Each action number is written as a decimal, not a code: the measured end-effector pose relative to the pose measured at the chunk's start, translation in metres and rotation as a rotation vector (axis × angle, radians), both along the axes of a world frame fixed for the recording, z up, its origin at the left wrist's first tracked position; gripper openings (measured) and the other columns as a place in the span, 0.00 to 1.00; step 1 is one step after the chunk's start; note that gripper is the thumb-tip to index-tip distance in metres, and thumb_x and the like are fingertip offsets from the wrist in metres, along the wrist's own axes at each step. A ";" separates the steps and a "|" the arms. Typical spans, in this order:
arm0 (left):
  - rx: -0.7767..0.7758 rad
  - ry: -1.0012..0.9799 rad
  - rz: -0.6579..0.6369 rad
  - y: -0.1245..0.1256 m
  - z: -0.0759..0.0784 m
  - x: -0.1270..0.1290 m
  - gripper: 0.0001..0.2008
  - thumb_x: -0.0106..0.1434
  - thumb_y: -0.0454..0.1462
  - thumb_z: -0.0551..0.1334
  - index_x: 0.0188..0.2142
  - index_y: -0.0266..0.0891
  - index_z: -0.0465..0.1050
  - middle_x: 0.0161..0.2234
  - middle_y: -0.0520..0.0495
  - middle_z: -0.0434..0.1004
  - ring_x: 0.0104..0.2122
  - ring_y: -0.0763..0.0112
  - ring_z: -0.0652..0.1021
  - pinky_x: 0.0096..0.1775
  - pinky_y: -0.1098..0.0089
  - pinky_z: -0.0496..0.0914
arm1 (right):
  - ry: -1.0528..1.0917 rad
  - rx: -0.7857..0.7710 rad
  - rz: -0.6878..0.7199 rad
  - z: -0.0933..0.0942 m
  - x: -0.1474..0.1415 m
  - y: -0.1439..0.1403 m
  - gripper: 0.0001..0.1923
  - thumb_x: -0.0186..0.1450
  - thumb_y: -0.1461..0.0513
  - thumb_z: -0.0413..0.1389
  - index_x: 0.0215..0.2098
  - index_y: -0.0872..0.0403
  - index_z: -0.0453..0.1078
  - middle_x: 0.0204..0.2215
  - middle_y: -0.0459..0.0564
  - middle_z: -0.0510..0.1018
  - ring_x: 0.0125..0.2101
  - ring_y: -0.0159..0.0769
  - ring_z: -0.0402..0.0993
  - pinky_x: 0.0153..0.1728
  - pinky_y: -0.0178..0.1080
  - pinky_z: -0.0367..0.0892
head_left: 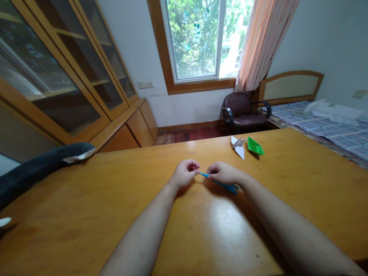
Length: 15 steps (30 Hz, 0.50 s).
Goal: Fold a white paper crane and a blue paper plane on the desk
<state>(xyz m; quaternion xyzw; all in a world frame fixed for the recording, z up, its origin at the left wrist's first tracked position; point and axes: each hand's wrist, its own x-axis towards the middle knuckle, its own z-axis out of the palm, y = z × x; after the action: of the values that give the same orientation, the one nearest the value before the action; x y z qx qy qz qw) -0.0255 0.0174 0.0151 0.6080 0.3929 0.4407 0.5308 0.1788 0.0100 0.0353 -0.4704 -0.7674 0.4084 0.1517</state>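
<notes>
A piece of folded blue paper (pixel 227 186) is held just above the wooden table (pixel 120 214), its narrow pointed end toward the left. My left hand (pixel 185 174) pinches the tip of that point between thumb and forefinger. Close beside it, my right hand (pixel 222 172) is closed on the paper a little further along and hides its middle. The wider blue part sticks out below my right hand. Beyond the hands lie a white folded paper crane (pixel 238 147) and a green paper boat (pixel 255 146).
At the left table edge lies a dark, long stuffed object (pixel 43 163) with a white patch. A brown armchair (pixel 243 109) stands past the far edge, near a bed (pixel 324 119). Glass-door cabinets (pixel 83 50) line the left wall.
</notes>
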 end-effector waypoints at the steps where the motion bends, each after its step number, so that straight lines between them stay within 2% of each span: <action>1: -0.006 -0.011 0.003 0.000 0.001 -0.001 0.11 0.43 0.34 0.72 0.25 0.35 0.72 0.23 0.52 0.72 0.25 0.76 0.70 0.30 0.75 0.65 | -0.004 0.006 -0.007 0.000 0.000 0.000 0.06 0.56 0.62 0.56 0.27 0.56 0.75 0.22 0.46 0.76 0.24 0.32 0.67 0.26 0.34 0.58; 7: -0.005 -0.096 0.081 0.000 0.006 0.000 0.14 0.43 0.37 0.73 0.29 0.36 0.73 0.23 0.53 0.72 0.25 0.77 0.71 0.30 0.74 0.66 | 0.135 -0.119 -0.132 -0.002 -0.006 0.000 0.05 0.53 0.60 0.58 0.23 0.55 0.70 0.17 0.41 0.68 0.20 0.28 0.60 0.22 0.33 0.54; 11: -0.046 -0.203 0.173 -0.003 0.005 0.010 0.20 0.48 0.44 0.71 0.36 0.37 0.70 0.24 0.53 0.73 0.25 0.75 0.73 0.31 0.73 0.67 | 0.394 -0.243 -0.334 -0.004 -0.010 0.000 0.10 0.49 0.58 0.61 0.22 0.54 0.67 0.14 0.39 0.64 0.17 0.26 0.56 0.19 0.32 0.50; 13: -0.082 -0.204 0.186 -0.007 0.004 0.018 0.21 0.49 0.47 0.70 0.35 0.37 0.67 0.24 0.52 0.74 0.26 0.75 0.74 0.32 0.73 0.68 | 0.555 -0.283 -0.440 -0.005 -0.012 0.001 0.14 0.46 0.55 0.64 0.21 0.54 0.65 0.13 0.37 0.62 0.16 0.25 0.54 0.18 0.31 0.49; 15: -0.116 -0.153 0.140 -0.014 0.003 0.028 0.21 0.49 0.49 0.71 0.32 0.37 0.67 0.24 0.52 0.74 0.26 0.74 0.75 0.31 0.73 0.68 | 0.726 -0.289 -0.521 -0.007 -0.015 0.002 0.19 0.44 0.52 0.66 0.22 0.53 0.64 0.13 0.36 0.61 0.15 0.25 0.53 0.17 0.31 0.49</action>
<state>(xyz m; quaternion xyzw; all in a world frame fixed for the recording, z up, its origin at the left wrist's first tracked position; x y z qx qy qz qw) 0.0022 0.0032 0.0179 0.5118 0.4175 0.4983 0.5616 0.1641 0.0123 0.0286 -0.4903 -0.4564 0.5975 0.4408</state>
